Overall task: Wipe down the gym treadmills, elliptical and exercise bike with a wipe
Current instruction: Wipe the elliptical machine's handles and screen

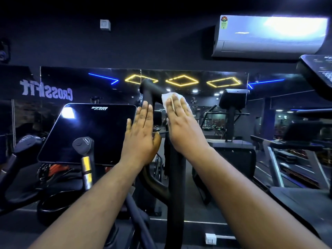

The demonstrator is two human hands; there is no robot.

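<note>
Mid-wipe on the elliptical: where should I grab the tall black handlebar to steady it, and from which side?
Wrap the left hand round the upright black handlebar below the right hand and its white wipe, coming from the console side. That stretch is straight, bare and round.

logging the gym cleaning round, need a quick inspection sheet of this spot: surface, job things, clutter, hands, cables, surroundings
surface: tall black handlebar of the exercise machine, upright, curving left at its top.
job's things: white wipe pressed against the upper handlebar; dark console screen to the left, glare on its top corner.
clutter: nothing seen.
hands: left hand flat, fingers straight, against the bar's left side; right hand flat, fingers straight, pressing the wipe to the bar.
cables: some wiring seems to hang under the console, too dark to be sure.
surroundings: wall mirror ahead reflecting yellow and blue lights, air conditioner above, treadmill on the right.
</note>
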